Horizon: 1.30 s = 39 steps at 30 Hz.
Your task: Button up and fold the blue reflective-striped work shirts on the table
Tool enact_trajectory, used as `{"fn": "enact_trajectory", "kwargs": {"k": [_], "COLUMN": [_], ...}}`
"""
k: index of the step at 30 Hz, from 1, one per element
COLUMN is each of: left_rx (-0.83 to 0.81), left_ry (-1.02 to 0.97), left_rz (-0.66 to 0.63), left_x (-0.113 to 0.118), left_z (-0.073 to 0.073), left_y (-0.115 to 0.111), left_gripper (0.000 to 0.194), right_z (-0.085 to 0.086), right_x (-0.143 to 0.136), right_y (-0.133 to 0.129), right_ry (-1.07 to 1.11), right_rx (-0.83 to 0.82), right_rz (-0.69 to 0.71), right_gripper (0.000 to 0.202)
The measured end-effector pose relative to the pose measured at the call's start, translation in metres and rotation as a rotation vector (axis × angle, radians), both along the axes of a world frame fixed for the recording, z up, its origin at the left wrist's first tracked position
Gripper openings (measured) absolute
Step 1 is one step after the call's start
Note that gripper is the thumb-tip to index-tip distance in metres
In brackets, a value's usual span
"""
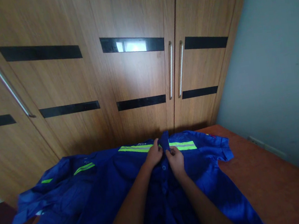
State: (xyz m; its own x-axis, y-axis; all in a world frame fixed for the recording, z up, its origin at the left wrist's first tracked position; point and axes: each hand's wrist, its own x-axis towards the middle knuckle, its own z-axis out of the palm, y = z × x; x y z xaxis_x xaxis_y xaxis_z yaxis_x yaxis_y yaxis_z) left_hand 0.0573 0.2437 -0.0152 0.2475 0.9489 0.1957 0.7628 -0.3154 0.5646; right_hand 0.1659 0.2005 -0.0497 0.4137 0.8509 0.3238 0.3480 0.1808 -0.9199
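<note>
A blue work shirt (pixel 201 171) with a yellow-green reflective stripe across its chest lies spread out in front of me. Its button front runs down the middle, with several buttons visible below my hands. My left hand (pixel 154 154) pinches the shirt's front edge from the left side. On the right, my right hand (pixel 176 159) grips the same raised strip of cloth with bent fingers. Between the two hands a flap of blue fabric stands up from the shirt. Whether a button is between my fingers is hidden.
More blue clothing (pixel 63 189) with reflective strips lies at the left. Beneath is a reddish-brown surface (pixel 272 187). Behind it stands a wooden wardrobe (pixel 136 77) with metal handles and black strips. A pale wall (pixel 279 73) rises on the right.
</note>
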Motion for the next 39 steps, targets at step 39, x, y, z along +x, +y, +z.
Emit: {"fn": "enact_trajectory", "kwargs": {"k": [39], "left_rx": [0.033], "left_ry": [-0.586], "left_rz": [0.008], "left_x": [-0.029], "left_z": [-0.013], "left_y": [-0.029], "left_gripper": [0.011], "right_z": [0.003], "right_x": [-0.011], "right_y": [-0.001], "right_ry": [-0.036], "right_rx": [0.036], "right_rz": [0.209], "right_gripper": [0.027]}}
